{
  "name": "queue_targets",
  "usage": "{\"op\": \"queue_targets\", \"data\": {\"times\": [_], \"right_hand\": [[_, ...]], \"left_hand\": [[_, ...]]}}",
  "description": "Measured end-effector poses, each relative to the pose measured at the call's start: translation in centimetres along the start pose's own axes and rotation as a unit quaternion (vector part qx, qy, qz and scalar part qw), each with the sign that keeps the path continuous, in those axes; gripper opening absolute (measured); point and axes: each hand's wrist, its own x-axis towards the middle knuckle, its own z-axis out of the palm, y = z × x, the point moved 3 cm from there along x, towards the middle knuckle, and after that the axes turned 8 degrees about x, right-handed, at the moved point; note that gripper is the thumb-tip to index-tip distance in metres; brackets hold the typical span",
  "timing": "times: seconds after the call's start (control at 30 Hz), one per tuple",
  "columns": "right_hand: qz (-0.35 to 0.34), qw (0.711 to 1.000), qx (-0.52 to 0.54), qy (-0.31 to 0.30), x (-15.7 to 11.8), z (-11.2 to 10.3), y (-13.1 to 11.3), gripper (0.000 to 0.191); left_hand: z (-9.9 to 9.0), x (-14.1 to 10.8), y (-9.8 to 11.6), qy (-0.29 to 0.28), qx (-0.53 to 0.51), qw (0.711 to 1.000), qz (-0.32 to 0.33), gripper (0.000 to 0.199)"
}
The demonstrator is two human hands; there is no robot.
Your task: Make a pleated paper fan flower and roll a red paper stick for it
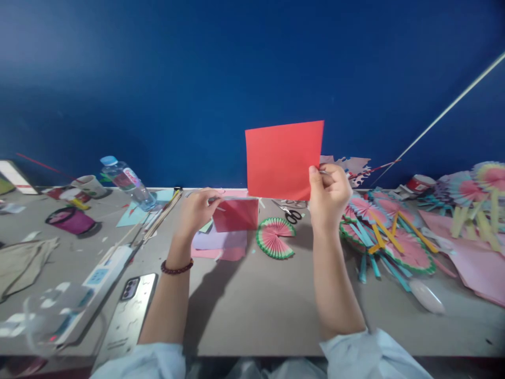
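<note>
Wall [197, 95] of blue, table [256, 316] of gray, red sheet [284, 160] up high

Biggest of all: blue wall, right across the back. Next in size: gray table. On the right side, a heap of pink paper fans [412, 250] with blue and yellow strips [418, 232]. On the left side, a long white power strip [94, 297], with a shiny phone [126, 321] near it.

Then red sheet, up in the air over the table. Pinched by right hand [331, 195] at the lower right side, thumb in front, other fingers curled behind. Step in hand, by the look of it: holding red sheet up and flat. Needed for the next move, most likely: a soft but sure pinch and a slow hand, so as not to crease the paper.

Lower down, a darker red sheet [236, 215] in front of purple paper [221, 240]. At its top left corner, left hand [197, 213], finger and thumb close together. Gripping or just touching? Cannot tell.

Smaller: one round pink fan [274, 239] with a green edge, lying on the table. Just beside it, scissors [293, 216] with black handles. Smallest: dark bead bracelet [177, 267] around left wrist.
</note>
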Motion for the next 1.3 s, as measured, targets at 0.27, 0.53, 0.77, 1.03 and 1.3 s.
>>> {"op": "queue_targets", "data": {"times": [0.27, 0.53, 0.77, 1.03, 1.3], "right_hand": [[0.016, 1.0, 0.023, 0.0, 0.4, 0.4, 2.5, 0.027], [0.042, 0.998, 0.041, 0.016, 0.6, 0.5, 3.5, 0.026], [0.062, 0.997, 0.039, -0.008, 0.3, 0.8, 3.6, 0.025], [0.2, 0.958, 0.094, -0.182, -1.9, 3.4, 3.7, 0.03], [0.334, 0.883, 0.189, -0.271, -3.5, 4.3, 5.4, 0.042]], "left_hand": [[1.1, 0.5, -4.9, 0.041, -0.099, 0.979, -0.175, 0.018], [3.8, -0.5, -10.0, 0.12, -0.148, 0.937, -0.291, 0.021], [3.3, -0.1, -8.4, 0.09, -0.083, 0.953, -0.278, 0.029], [1.5, 0.1, 1.0, -0.072, -0.472, 0.867, -0.145, 0.058], [1.7, -0.4, 2.6, -0.086, -0.454, 0.871, -0.165, 0.053]]}}
